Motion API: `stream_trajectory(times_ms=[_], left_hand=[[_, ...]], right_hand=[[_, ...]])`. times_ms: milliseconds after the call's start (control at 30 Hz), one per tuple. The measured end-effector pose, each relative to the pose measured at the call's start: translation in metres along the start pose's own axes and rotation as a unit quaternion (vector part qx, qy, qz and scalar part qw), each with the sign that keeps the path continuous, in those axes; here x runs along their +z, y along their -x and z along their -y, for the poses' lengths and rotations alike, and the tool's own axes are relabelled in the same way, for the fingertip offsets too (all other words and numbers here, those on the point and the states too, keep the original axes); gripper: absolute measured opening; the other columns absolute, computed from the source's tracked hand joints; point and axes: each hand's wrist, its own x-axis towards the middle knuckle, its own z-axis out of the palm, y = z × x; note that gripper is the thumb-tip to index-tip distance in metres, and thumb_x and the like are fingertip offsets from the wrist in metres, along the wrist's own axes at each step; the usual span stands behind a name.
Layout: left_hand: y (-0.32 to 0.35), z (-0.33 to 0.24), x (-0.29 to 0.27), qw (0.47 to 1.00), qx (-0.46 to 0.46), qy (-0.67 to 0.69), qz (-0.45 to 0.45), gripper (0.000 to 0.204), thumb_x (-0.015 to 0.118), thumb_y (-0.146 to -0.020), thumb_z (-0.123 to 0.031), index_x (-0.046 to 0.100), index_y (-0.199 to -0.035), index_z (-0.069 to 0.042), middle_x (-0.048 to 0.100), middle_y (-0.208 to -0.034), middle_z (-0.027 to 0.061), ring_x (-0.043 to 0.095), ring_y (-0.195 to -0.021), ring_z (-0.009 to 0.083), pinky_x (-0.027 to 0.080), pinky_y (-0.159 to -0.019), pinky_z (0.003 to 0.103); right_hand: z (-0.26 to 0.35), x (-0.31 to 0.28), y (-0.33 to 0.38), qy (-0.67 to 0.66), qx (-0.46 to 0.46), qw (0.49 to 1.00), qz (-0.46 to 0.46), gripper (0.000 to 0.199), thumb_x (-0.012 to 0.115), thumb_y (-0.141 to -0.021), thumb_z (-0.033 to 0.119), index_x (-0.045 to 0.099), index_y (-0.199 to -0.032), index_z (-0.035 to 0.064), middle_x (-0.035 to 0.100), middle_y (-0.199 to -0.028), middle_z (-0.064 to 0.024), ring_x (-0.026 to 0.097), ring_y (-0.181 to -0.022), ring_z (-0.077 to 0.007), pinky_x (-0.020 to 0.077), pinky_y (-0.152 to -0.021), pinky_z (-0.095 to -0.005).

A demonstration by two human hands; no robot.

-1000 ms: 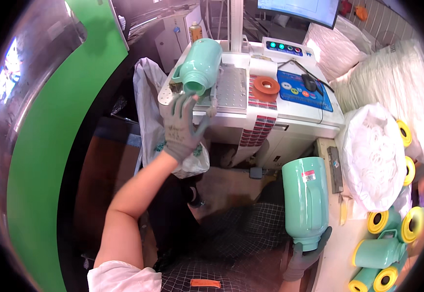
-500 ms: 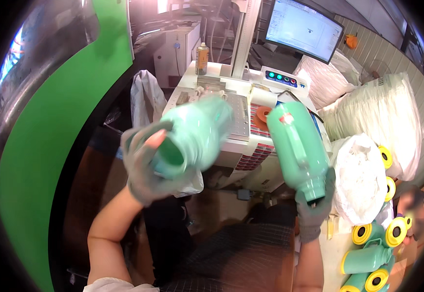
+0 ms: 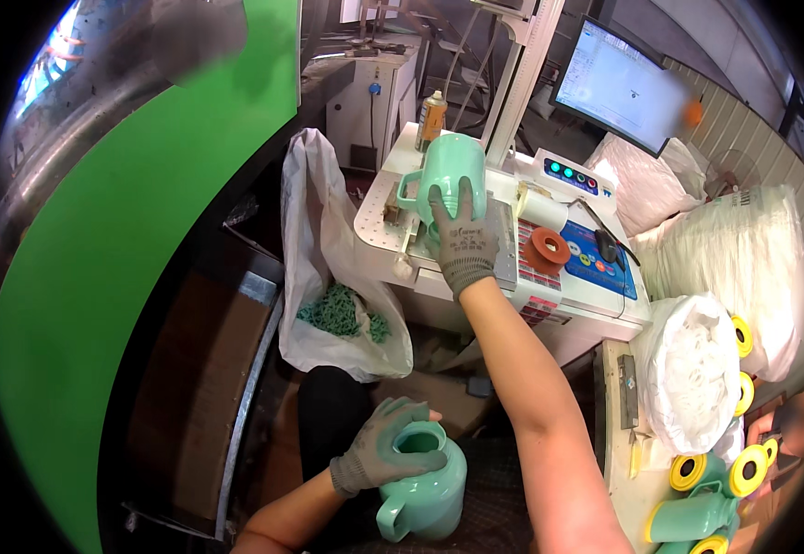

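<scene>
My left hand (image 3: 385,454), in a grey glove, is closed round the neck of a mint-green plastic jug (image 3: 434,503). That jug is at my lap, its round mouth facing up and its handle toward the lower left. With my arm stretched forward, my right hand (image 3: 462,242), also gloved, grips the neck end of a second mint-green jug (image 3: 454,164). This jug is over the perforated metal bed (image 3: 379,219) of the white machine, its base pointing away and its handle to the left. My palm hides its mouth and where it touches the bed.
An orange tape roll (image 3: 546,249), a spray can (image 3: 431,120), a button panel (image 3: 570,174) and a mouse (image 3: 608,245) are on the machine. A white sack (image 3: 314,212) with green scraps stands left of it. Yellow-rimmed green jugs (image 3: 688,517) lie at the lower right.
My right hand has carried its jug forward and left onto the machine bed. My left hand has brought the other jug down and back to my lap, mouth up. The view has shifted.
</scene>
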Motion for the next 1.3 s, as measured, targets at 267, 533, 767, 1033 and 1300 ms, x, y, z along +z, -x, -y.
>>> stream_trajectory(times_ms=[267,533,767,1033,1300], left_hand=[[-0.016,-0.017,0.024,0.960,-0.108,0.242,0.090,0.072,0.092,-0.075,-0.027,0.063,-0.136,-0.004,0.067,-0.129,0.0071,0.064,-0.116,0.0193,0.051,-0.105,0.037],[-0.006,0.021,0.030,0.921,-0.129,0.366,0.035,0.063,0.069,-0.087,-0.019,0.052,-0.145,0.001,0.060,-0.132,0.0137,0.061,-0.113,0.0225,0.051,-0.103,0.038],[-0.050,0.047,0.046,0.935,0.329,-0.039,0.124,0.038,0.067,-0.105,-0.012,0.059,-0.139,0.000,0.061,-0.139,0.0289,0.069,-0.114,0.0387,0.062,-0.094,0.049],[-0.049,-0.004,0.086,0.970,0.063,0.128,0.197,0.041,0.065,-0.104,-0.012,0.058,-0.143,-0.005,0.066,-0.132,0.0207,0.066,-0.113,0.0316,0.056,-0.101,0.048],[-0.059,-0.050,0.120,0.951,-0.093,0.186,0.227,0.056,0.071,-0.096,-0.017,0.052,-0.146,-0.003,0.062,-0.129,0.0093,0.061,-0.112,0.0188,0.051,-0.099,0.035]], right_hand=[[-0.022,0.005,0.030,-0.085,0.019,0.994,-0.060,0.072,0.056,-0.098,0.036,0.040,-0.167,0.0240,0.023,-0.172,-0.0329,0.051,-0.143,-0.0440,0.0496,-0.096,-0.0556],[-0.115,-0.095,0.404,-0.135,0.214,0.962,-0.098,0.064,0.072,-0.094,0.037,0.055,-0.151,0.0130,0.051,-0.154,-0.0172,0.056,-0.134,-0.0371,0.0461,-0.111,-0.0540],[-0.150,-0.260,0.709,0.135,0.585,0.769,-0.218,0.051,0.072,-0.093,0.007,0.056,-0.141,0.0008,0.061,-0.137,-0.0225,0.063,-0.116,-0.0386,0.0553,-0.097,-0.0452],[-0.109,-0.414,1.018,0.464,0.833,0.276,-0.122,0.028,0.064,-0.095,0.025,0.069,-0.118,0.0110,0.070,-0.116,-0.0168,0.069,-0.110,-0.0379,0.0538,-0.094,-0.0505],[-0.008,-0.409,1.069,0.485,0.818,0.302,0.066,0.051,0.068,-0.096,0.022,0.058,-0.145,0.0103,0.067,-0.121,-0.0180,0.066,-0.117,-0.0371,0.0557,-0.097,-0.0495]])
